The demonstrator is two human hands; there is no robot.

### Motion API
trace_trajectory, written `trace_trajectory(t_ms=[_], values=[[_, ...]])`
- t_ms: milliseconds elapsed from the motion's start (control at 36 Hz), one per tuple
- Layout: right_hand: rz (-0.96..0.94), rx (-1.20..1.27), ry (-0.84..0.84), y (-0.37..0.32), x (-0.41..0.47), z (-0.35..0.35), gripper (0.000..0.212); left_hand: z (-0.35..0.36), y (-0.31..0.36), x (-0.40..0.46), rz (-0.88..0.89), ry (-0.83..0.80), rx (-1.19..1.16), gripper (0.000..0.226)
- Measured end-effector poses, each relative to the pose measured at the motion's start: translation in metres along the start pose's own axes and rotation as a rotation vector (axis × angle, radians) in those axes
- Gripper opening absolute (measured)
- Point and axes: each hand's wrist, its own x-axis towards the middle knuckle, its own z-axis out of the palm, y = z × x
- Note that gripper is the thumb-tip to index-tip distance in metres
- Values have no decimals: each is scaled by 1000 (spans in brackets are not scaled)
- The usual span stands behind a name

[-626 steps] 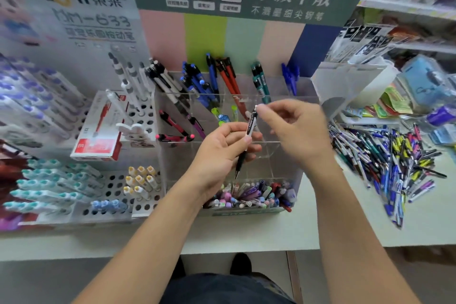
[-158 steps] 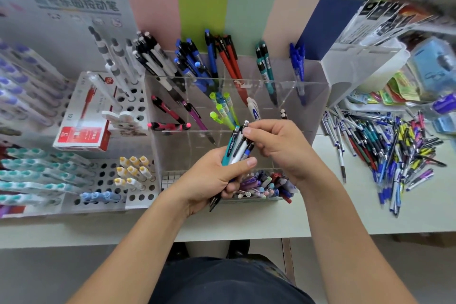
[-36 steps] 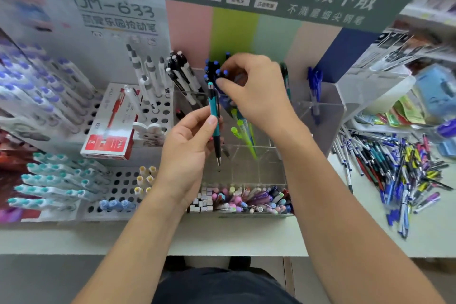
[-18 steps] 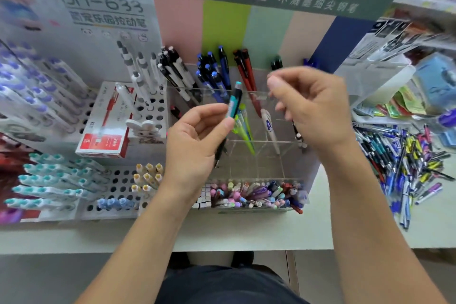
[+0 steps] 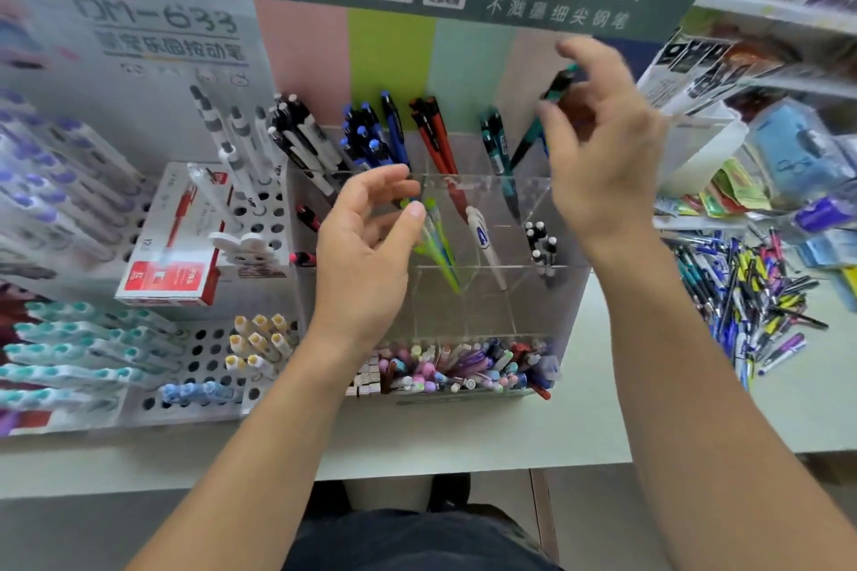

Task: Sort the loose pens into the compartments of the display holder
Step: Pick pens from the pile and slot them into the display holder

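Half a second ago the teal pen [image 5: 540, 125] stood pinched in the left hand [image 5: 366, 255]; it has since crossed over, and the right hand [image 5: 598, 144] now holds it between thumb and fingers, raised up at the back right of the clear display holder [image 5: 570, 292]. The pen hangs tilted, cap end high by the fingers, tip pointing down and left toward the back-row compartment where two other teal pens [image 5: 494, 144] already lean. The tip is above the holder's rim, not yet inside. The right hand is blurred, so its exact finger hold is hard to read. The left hand has let go and hovers in front of the holder's middle row with fingers loosely curled and thumb up, holding nothing, just in front of the green pens [image 5: 438, 246]. Along the back row, from left, lean black-and-white pens [image 5: 306, 139], blue pens [image 5: 371, 139] and red pens [image 5: 433, 134]. A white pen [image 5: 482, 241] and a few small black-and-white pens [image 5: 540, 246] stand in the middle row, and the front trough is packed with pastel pens [image 5: 463, 371]. The pile of loose pens [image 5: 751, 292] lies spread on the pale bench [image 5: 463, 436] to the right of the holder, well apart from both hands. A red box [image 5: 174, 241] leans on the white rack at the left.
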Motion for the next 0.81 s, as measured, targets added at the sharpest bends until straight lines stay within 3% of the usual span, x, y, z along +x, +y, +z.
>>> trace_trajectory(t_ms=[111, 278, 444, 528, 639, 722, 806], values=[[-36, -87, -215, 7, -3, 23, 46, -11, 1, 9, -36, -33, 87, 42], [-61, -178, -259, 12, -9, 29, 33, -17, 1, 15, -57, -130, 130, 54], [-36, -197, -298, 14, -9, 22, 29, 2, -9, 4, 55, -70, 71, 27], [-59, -207, -208, 16, -14, 12, 27, 21, -13, -6, 100, -71, 40, 23], [-68, -62, 103, 31, -48, -30, 12, 66, -19, -32, 42, -178, -8, 17], [116, -19, 180, 76, -88, -63, 13, 118, -34, -57, -77, -327, 16, 11], [459, -43, 57, 150, -130, -93, 16, 176, -64, -84, -227, -556, 164, 10]])
